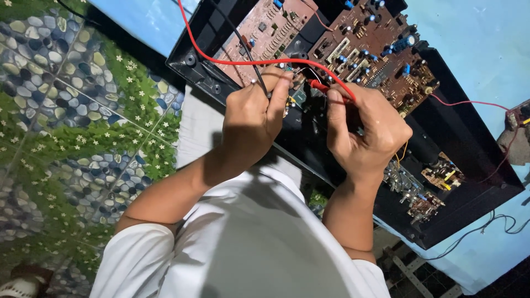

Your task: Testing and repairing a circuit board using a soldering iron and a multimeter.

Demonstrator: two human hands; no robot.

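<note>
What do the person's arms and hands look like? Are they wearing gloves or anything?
No gloves. Both hands are bare: the left hand and the right hand show no rings, watch or bracelets. The forearms are bare too. The person wears a white short-sleeved shirt, and its sleeves end above the elbows. The fingers have short, plain nails.

1. the person is wearing a plain white short-sleeved shirt, filling the lower middle of the frame.
2. its sleeves are ending above the elbows, leaving both forearms bare.
3. the left hand and right hand are showing no gloves, rings or watch.
</note>
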